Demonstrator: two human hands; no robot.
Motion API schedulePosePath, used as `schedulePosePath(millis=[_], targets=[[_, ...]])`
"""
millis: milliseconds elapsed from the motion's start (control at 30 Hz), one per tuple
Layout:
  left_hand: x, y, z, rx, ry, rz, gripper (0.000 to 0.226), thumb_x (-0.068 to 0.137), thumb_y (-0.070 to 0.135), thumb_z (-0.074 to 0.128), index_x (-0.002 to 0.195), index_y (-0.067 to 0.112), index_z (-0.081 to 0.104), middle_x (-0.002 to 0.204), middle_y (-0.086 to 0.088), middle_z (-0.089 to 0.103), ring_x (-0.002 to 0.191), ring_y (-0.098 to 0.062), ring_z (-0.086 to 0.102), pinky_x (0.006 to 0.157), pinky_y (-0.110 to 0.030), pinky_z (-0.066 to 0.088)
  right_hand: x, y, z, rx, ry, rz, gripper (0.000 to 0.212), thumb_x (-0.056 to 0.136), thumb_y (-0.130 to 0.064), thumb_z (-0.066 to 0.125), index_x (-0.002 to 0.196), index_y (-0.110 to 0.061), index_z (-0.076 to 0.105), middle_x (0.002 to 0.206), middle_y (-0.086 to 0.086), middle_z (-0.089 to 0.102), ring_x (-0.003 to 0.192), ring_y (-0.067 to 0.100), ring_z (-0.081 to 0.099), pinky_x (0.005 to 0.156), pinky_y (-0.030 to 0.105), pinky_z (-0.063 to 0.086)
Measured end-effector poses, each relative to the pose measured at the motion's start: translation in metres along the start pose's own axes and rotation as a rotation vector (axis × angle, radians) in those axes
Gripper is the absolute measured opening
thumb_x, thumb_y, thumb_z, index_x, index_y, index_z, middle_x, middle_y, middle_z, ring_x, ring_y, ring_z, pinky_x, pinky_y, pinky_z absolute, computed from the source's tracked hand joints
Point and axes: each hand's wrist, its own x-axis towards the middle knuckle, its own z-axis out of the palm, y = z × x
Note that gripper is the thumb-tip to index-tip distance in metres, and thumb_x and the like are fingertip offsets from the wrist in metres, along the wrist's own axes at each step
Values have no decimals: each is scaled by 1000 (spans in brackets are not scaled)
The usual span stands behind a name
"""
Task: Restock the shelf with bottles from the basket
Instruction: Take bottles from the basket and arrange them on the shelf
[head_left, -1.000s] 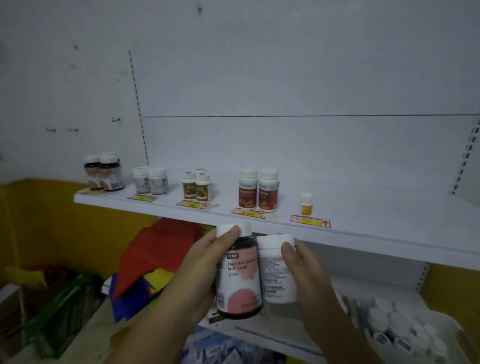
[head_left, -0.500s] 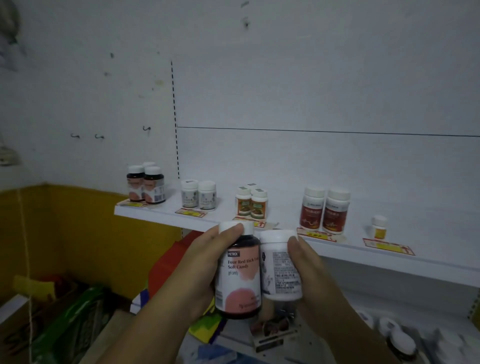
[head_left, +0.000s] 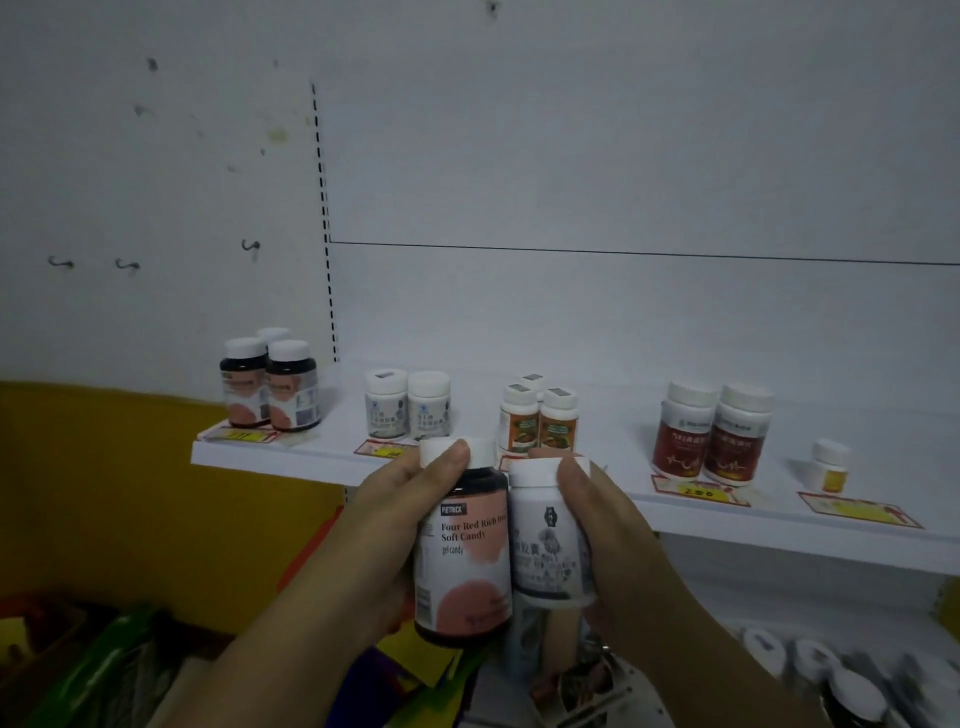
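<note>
My left hand (head_left: 379, 525) grips a dark bottle (head_left: 462, 551) with a white cap and a pink label, upright in front of the white shelf (head_left: 613, 431). Pressed against its right side is a white bottle (head_left: 545, 540), held upright by my right hand (head_left: 613, 525). Both bottles hang just below and before the shelf's front edge. On the shelf stand matching dark bottles (head_left: 270, 387) at the far left, white bottles (head_left: 408, 405), orange-label bottles (head_left: 537, 418), red-label bottles (head_left: 711, 431) and one small yellow-label bottle (head_left: 831, 465).
Price tags (head_left: 857, 509) lie along the shelf's front edge. A lower level at the bottom right holds several capped bottles (head_left: 852, 686), blurred. A yellow wall (head_left: 130, 499) and coloured clutter (head_left: 104, 670) fill the lower left. The shelf's right half is bare behind the small bottle.
The view has swung left and closer, so the shelf's bottles sit further right and larger. Both hands with their bottles have risen slightly toward the shelf edge.
</note>
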Motion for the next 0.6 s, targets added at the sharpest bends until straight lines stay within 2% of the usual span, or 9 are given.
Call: schedulePosePath(millis=[67, 200, 267, 367, 433, 600], targets=[[13, 3, -8, 25, 12, 25, 41, 54, 44, 72, 90, 25, 76, 98, -10, 76, 87, -25, 73, 62, -31, 59, 14, -5, 3, -21, -7, -55, 50, 70, -56, 63, 110, -26, 64, 107, 7, 72, 100, 28, 68, 87, 52, 53], [42, 23, -23, 62, 68, 69, 36, 58, 40, 69, 86, 20, 77, 94, -12, 76, 85, -25, 73, 63, -32, 60, 47, -31, 9, -167, -71, -133, 53, 64, -61, 60, 95, -20, 69, 91, 9, 75, 86, 24, 72, 74, 40, 59], [55, 38, -31, 131, 81, 104, 32, 58, 40, 69, 81, 21, 78, 89, -10, 77, 81, -24, 74, 63, -32, 60, 69, -43, 13, -235, -127, -170, 51, 64, -54, 59, 96, -16, 70, 87, 7, 76, 81, 20, 72, 65, 29, 58], [71, 65, -52, 278, 100, 145, 32, 54, 49, 69, 74, 24, 76, 82, -6, 77, 75, -21, 74, 57, -27, 58, 108, -61, 20, -316, -174, -247, 34, 75, -37, 65, 98, -14, 69, 85, 1, 75, 73, 5, 70, 56, 14, 52], [82, 84, -69, 378, 104, 180, 37, 54, 56, 67, 75, 27, 75, 81, -6, 76, 74, -20, 73, 56, -25, 56, 136, -73, 26, -365, -184, -301, 26, 78, -29, 68, 98, -12, 67, 89, 2, 72, 72, 4, 68, 56, 12, 52], [122, 126, -114, 518, 154, 273, 33, 54, 59, 65, 72, 33, 72, 73, 5, 74, 69, -10, 71, 56, -20, 54, 212, -89, 48, -473, -165, -357, 22, 73, -24, 73, 93, -20, 64, 99, 2, 66, 88, 14, 65, 68, 25, 58]])
